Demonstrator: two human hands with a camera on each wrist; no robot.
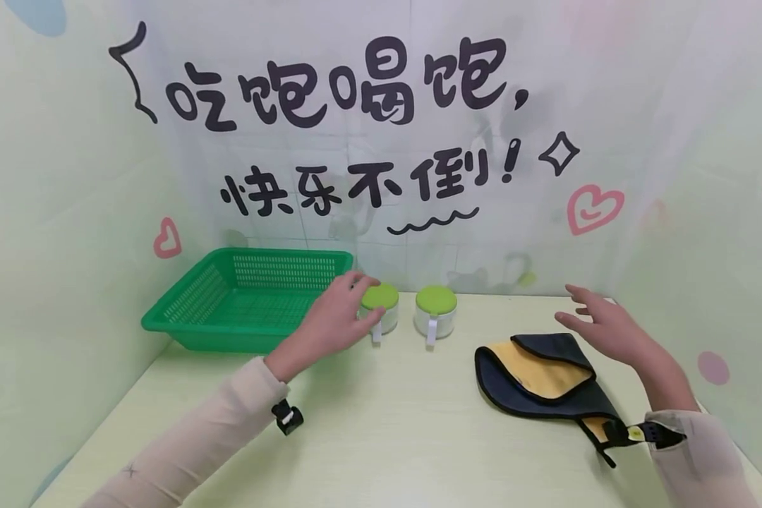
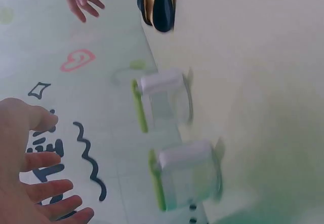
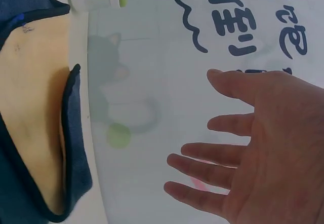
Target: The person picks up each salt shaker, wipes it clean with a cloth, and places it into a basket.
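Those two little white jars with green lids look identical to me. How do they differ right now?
The left white jar with green lid stands nearest the green plastic basket, and the left hand reaches around it. The right white jar with green lid stands untouched. Both are upright, lidded, same shape.

A basket (image 1: pixel 241 300) is set on the worktop (image 1: pixel 387 430) at its far left corner, against the back wall (image 1: pixel 381 141). Two jars are placed side by side along the far edge, near its middle: the left jar (image 1: pixel 379 308) is just right of the basket, and the right jar (image 1: pixel 435 311) stands just beside it, apart from it. A folded cloth (image 1: pixel 546 377) is laid towards the right edge, nearer than the jars and well apart from the basket. The left hand (image 1: pixel 336 321) is held at the left jar, between basket and jar. The right hand (image 1: pixel 603 326) is held above the cloth's far right part.
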